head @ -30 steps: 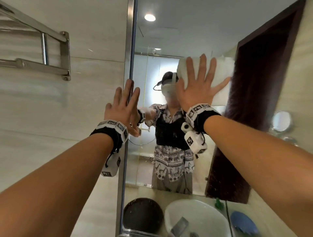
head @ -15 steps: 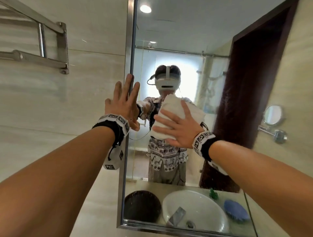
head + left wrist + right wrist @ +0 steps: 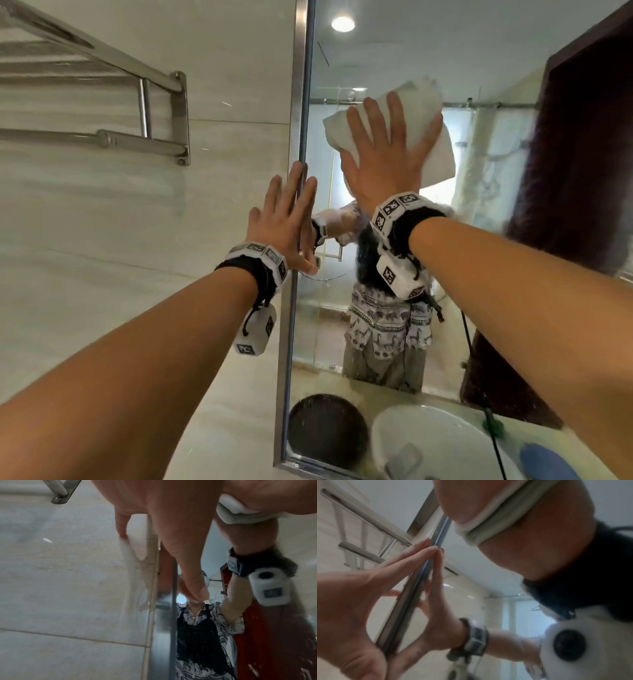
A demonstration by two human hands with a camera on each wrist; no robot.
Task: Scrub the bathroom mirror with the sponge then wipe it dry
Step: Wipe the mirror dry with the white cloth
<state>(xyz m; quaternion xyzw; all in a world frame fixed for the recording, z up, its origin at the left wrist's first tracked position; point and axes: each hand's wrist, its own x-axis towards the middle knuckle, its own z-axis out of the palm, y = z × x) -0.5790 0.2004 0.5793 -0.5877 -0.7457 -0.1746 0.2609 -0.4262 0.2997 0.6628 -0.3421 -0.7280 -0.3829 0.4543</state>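
Head view: right hand (image 3: pixel 387 161) presses a white towel (image 3: pixel 424 113) flat-fingered high on the mirror (image 3: pixel 387 51); left hand (image 3: pixel 284 222), fingers straight, braces on its left edge.

The mirror (image 3: pixel 404 342) glass below the right hand (image 3: pixel 383 164) and its white towel (image 3: pixel 435 144) lies open down to the lower frame, and so does the strip to the right as far as the dark door reflection. The towel and that spread hand cover the upper middle of the glass. To the left, the left hand (image 3: pixel 284 222) lies flat across the metal frame (image 3: pixel 291 308), fingers straight, blocking the passage along that edge. Further left, the towel rack (image 3: pixel 144 137) juts out from the tiled wall (image 3: pixel 102 222); how far it projects is hard to judge. Both forearms cross the space before the lower glass.
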